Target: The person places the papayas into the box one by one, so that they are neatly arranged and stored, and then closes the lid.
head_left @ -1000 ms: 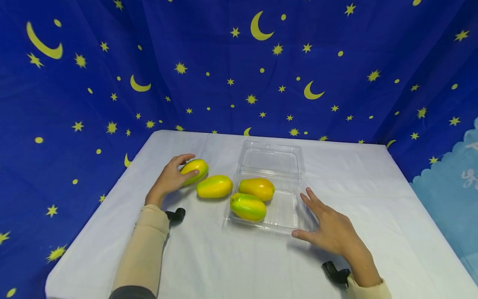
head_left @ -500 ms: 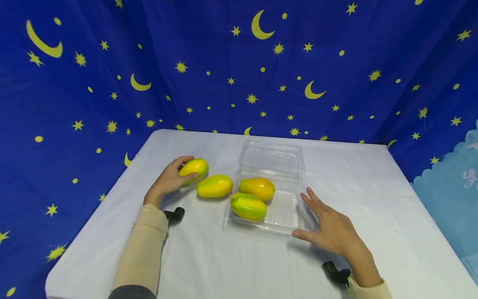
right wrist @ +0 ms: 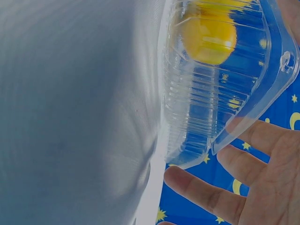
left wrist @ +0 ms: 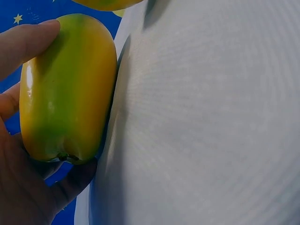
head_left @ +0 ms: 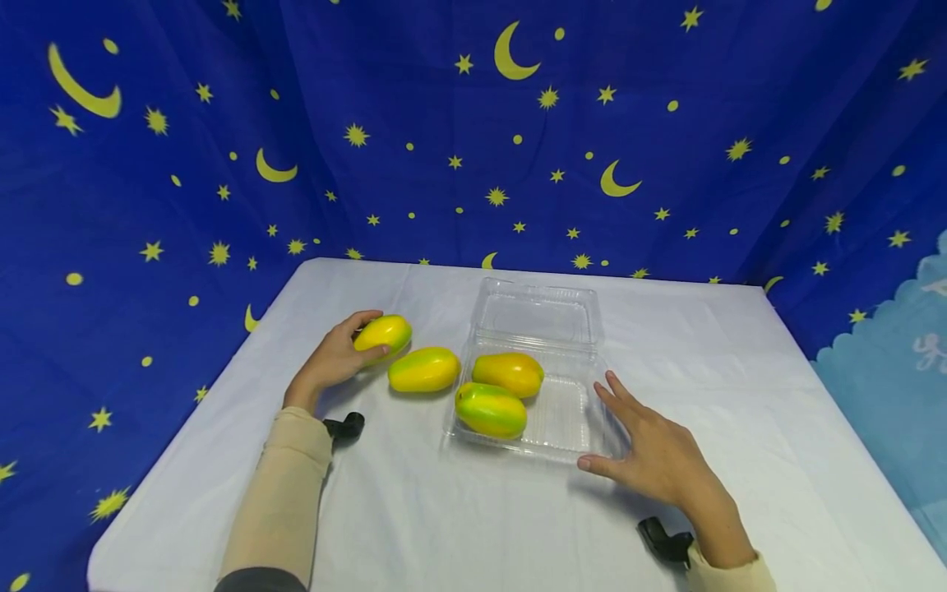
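Observation:
My left hand [head_left: 330, 359] grips a yellow-green papaya [head_left: 388, 333] at the left of the table, thumb on the near side and fingers round the far side. In the left wrist view this papaya [left wrist: 70, 89] fills the grasp, close to the cloth. A second papaya [head_left: 425, 370] lies just right of it. Two more papayas, a yellow one [head_left: 510, 374] and a greener one [head_left: 491, 410], sit in the left half of a clear plastic clamshell box [head_left: 568, 419]. My right hand [head_left: 658, 450] is spread at the box's right side; its fingers reach the rim [right wrist: 276, 93] in the right wrist view.
The box's lid [head_left: 538, 314] lies folded back toward the rear of the white-covered table [head_left: 444, 526]. Behind and to the left hangs a blue curtain [head_left: 414, 99] with moons and stars. Black wrist camera mounts [head_left: 346, 427] stick out near both wrists.
Almost nothing differs. The left hand and its papaya stay in place with only a tiny shift, the right hand holds its position, and the whole view sways slightly.

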`<action>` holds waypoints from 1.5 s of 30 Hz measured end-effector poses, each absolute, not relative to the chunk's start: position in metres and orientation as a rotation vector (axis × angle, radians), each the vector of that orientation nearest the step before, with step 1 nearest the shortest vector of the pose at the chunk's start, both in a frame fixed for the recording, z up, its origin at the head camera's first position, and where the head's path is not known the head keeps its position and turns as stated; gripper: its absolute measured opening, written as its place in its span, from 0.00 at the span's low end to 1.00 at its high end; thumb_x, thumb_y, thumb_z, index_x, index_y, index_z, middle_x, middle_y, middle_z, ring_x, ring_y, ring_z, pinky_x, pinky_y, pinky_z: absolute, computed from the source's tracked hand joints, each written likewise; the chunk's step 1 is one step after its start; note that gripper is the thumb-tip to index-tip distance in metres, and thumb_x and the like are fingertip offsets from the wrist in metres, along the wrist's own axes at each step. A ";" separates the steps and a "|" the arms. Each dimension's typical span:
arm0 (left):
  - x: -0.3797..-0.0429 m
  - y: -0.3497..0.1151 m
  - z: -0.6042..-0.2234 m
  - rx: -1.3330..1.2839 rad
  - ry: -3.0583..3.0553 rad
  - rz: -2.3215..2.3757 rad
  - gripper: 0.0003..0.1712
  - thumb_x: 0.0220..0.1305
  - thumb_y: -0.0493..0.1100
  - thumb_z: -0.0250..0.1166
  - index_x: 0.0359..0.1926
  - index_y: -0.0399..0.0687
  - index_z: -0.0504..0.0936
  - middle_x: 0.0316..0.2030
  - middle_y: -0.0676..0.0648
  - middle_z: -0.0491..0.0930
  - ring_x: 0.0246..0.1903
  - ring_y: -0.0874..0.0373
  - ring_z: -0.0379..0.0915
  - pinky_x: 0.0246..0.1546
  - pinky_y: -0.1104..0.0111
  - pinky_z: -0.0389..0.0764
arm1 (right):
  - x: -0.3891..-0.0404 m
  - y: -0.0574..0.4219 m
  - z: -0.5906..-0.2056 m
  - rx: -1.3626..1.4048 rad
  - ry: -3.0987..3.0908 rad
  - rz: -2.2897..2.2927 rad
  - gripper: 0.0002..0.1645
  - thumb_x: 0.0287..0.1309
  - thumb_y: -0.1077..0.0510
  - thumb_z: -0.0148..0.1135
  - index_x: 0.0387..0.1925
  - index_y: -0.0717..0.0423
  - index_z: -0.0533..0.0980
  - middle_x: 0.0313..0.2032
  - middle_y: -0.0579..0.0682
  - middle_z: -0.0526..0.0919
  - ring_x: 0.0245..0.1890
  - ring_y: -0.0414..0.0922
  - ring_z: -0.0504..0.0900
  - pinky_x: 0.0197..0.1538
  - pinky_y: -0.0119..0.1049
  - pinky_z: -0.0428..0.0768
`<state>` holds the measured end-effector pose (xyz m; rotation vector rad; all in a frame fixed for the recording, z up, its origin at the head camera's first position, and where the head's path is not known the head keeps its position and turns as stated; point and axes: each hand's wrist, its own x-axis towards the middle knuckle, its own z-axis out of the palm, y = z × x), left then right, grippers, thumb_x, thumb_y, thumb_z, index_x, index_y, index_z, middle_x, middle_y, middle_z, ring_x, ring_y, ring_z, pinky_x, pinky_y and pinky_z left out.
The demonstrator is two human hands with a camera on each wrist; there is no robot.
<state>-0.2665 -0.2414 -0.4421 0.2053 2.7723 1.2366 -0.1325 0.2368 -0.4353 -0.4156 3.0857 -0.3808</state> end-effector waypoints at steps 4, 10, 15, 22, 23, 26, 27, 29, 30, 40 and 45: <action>-0.267 -0.242 -0.444 0.196 2.771 1.233 0.44 0.64 0.59 0.68 0.76 0.60 0.60 0.74 0.43 0.63 0.70 0.41 0.61 0.71 0.41 0.59 | -0.132 0.237 -0.436 -0.412 3.084 -0.384 0.67 0.43 0.13 0.56 0.78 0.43 0.56 0.79 0.48 0.52 0.66 0.64 0.73 0.51 0.66 0.79; -0.266 -0.242 -0.444 0.196 2.765 1.222 0.46 0.64 0.57 0.69 0.77 0.58 0.58 0.75 0.42 0.60 0.73 0.39 0.56 0.72 0.39 0.56 | -0.131 0.237 -0.436 -0.411 3.081 -0.402 0.66 0.44 0.13 0.57 0.78 0.42 0.56 0.79 0.47 0.51 0.67 0.64 0.72 0.53 0.66 0.78; -0.265 -0.243 -0.445 0.181 2.775 1.214 0.47 0.63 0.58 0.69 0.77 0.57 0.58 0.73 0.41 0.63 0.71 0.39 0.59 0.70 0.38 0.57 | -0.131 0.237 -0.436 -0.415 3.088 -0.397 0.66 0.44 0.13 0.57 0.78 0.42 0.56 0.79 0.48 0.52 0.67 0.64 0.73 0.52 0.65 0.79; -0.265 -0.245 -0.447 0.158 2.795 1.202 0.48 0.62 0.62 0.69 0.77 0.58 0.58 0.72 0.41 0.65 0.69 0.39 0.62 0.68 0.39 0.61 | -0.132 0.235 -0.436 -0.403 3.072 -0.379 0.67 0.43 0.12 0.56 0.78 0.43 0.56 0.79 0.48 0.52 0.67 0.63 0.72 0.53 0.65 0.78; -0.265 -0.245 -0.447 0.153 2.797 1.203 0.48 0.62 0.62 0.69 0.77 0.58 0.58 0.72 0.41 0.65 0.69 0.39 0.62 0.68 0.39 0.62 | -0.132 0.235 -0.436 -0.402 3.071 -0.378 0.67 0.43 0.12 0.56 0.78 0.43 0.56 0.79 0.48 0.52 0.67 0.63 0.72 0.53 0.65 0.78; -0.265 -0.245 -0.446 0.150 2.800 1.208 0.47 0.62 0.63 0.68 0.76 0.59 0.59 0.71 0.41 0.66 0.68 0.39 0.63 0.67 0.39 0.63 | -0.132 0.236 -0.436 -0.408 3.075 -0.373 0.68 0.43 0.12 0.56 0.78 0.43 0.56 0.79 0.49 0.51 0.67 0.63 0.72 0.52 0.65 0.79; -0.265 -0.245 -0.445 0.145 2.801 1.211 0.47 0.61 0.63 0.69 0.76 0.60 0.59 0.70 0.41 0.66 0.68 0.40 0.63 0.67 0.40 0.63 | -0.131 0.236 -0.436 -0.412 3.078 -0.371 0.68 0.43 0.12 0.56 0.78 0.43 0.56 0.79 0.49 0.51 0.67 0.63 0.73 0.51 0.65 0.79; -0.264 -0.244 -0.444 0.148 2.802 1.216 0.47 0.61 0.64 0.69 0.76 0.60 0.59 0.70 0.42 0.67 0.67 0.40 0.63 0.67 0.40 0.63 | -0.131 0.237 -0.436 -0.419 3.087 -0.374 0.67 0.43 0.12 0.56 0.78 0.43 0.56 0.79 0.49 0.51 0.67 0.63 0.73 0.50 0.64 0.80; -0.264 -0.244 -0.442 0.152 2.804 1.218 0.47 0.61 0.64 0.69 0.76 0.61 0.59 0.70 0.42 0.67 0.67 0.40 0.63 0.67 0.40 0.63 | -0.131 0.237 -0.436 -0.425 3.091 -0.377 0.67 0.43 0.13 0.56 0.78 0.43 0.56 0.79 0.49 0.51 0.66 0.63 0.73 0.50 0.64 0.80; -0.265 -0.236 -0.426 0.197 2.823 1.232 0.46 0.60 0.64 0.69 0.76 0.65 0.59 0.68 0.43 0.69 0.64 0.42 0.66 0.66 0.41 0.64 | -0.131 0.239 -0.435 -0.436 3.089 -0.401 0.66 0.45 0.13 0.56 0.78 0.43 0.55 0.80 0.48 0.49 0.64 0.63 0.76 0.44 0.57 0.82; -0.263 -0.233 -0.420 0.233 2.841 1.246 0.47 0.60 0.64 0.69 0.76 0.64 0.59 0.68 0.42 0.69 0.64 0.43 0.68 0.65 0.42 0.66 | -0.133 0.238 -0.436 -0.430 3.083 -0.395 0.68 0.44 0.12 0.55 0.78 0.43 0.55 0.80 0.48 0.49 0.66 0.63 0.74 0.46 0.59 0.82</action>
